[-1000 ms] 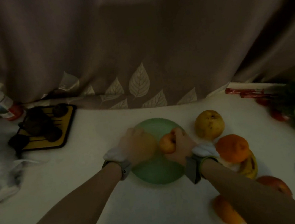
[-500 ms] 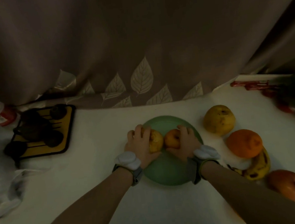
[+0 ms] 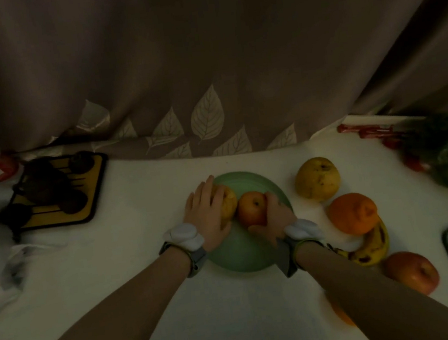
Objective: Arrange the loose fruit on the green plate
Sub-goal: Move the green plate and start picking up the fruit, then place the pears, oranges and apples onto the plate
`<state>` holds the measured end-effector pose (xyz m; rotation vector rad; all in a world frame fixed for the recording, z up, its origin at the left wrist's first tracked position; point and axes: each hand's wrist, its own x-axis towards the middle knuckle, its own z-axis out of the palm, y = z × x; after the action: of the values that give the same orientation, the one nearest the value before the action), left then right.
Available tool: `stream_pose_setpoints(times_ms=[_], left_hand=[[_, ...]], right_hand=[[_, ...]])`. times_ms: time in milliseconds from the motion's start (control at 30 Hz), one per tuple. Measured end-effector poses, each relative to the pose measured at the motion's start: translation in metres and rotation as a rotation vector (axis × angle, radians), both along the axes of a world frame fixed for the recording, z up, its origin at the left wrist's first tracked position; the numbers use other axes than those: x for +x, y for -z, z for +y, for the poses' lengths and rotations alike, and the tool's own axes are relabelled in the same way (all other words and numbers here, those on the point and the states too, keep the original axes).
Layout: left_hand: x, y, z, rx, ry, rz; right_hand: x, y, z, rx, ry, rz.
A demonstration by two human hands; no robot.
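Two hands | left fingers (image 3: 206, 197) cup yellow fruit (image 3: 229, 203) | right fingers (image 3: 274, 206) grip orange fruit (image 3: 251, 208)

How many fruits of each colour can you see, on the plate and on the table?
Yellow: 3 - one under the left hand, the big one, the banana
Orange: 3 - one in the right hand, the mandarin, one mostly hidden by the right arm
Red: 1 - apple
Total: 7

**Two fruits held on the plate**

At frame centre, a yellow fruit (image 3: 228, 203) is gripped by the left hand (image 3: 208, 214) and an apple (image 3: 251, 208) by the right hand (image 3: 278, 217), touching, on the plate (image 3: 245, 257). Loose fruit is seen at right.
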<state>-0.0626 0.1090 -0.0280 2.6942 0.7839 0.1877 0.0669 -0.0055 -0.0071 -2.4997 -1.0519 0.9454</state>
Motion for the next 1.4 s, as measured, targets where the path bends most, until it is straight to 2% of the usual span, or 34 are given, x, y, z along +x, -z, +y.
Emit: stream_pose_setpoints(times_ms=[133, 267, 400, 500, 633, 700, 800, 900, 1100, 1200, 1267, 1400], left_hand=[[0.01, -0.013, -0.011, 0.045, 0.028, -0.032], [0.034, -0.019, -0.026, 0.059, 0.097, -0.02], [0.076, -0.028, -0.049, -0.019, 0.178, -0.032], [0.113, -0.028, -0.061, -0.103, 0.225, -0.1], [0.161, -0.031, -0.07, -0.153, 0.211, 0.033], [0.182, -0.03, -0.07, -0.155, 0.222, 0.097], [0.203, -0.025, -0.069, -0.219, 0.25, 0.168], [0.216, -0.02, -0.07, -0.237, 0.218, 0.2], [0.223, -0.01, -0.064, -0.301, 0.187, 0.254], [0.222, -0.01, -0.064, -0.316, 0.17, 0.228], [0.215, -0.01, -0.061, -0.321, 0.178, 0.187], [0.19, -0.024, -0.054, -0.328, 0.136, 0.039]], right_hand=[[0.007, -0.007, -0.008, 0.015, -0.077, -0.032], [0.022, -0.013, -0.029, 0.099, -0.047, -0.098], [0.054, -0.022, -0.069, 0.182, -0.01, -0.26], [0.078, -0.026, -0.092, 0.155, 0.042, -0.338], [0.096, -0.022, -0.109, 0.078, 0.145, -0.364], [0.104, -0.019, -0.116, 0.0, 0.153, -0.307], [0.117, -0.015, -0.122, 0.052, 0.201, -0.05], [0.127, -0.008, -0.127, 0.049, 0.205, 0.067], [0.132, 0.004, -0.122, 0.085, 0.145, 0.051], [0.134, 0.004, -0.12, 0.124, 0.203, 0.04], [0.134, 0.003, -0.119, 0.17, 0.254, 0.018], [0.127, -0.004, -0.116, 0.244, 0.322, 0.095]])
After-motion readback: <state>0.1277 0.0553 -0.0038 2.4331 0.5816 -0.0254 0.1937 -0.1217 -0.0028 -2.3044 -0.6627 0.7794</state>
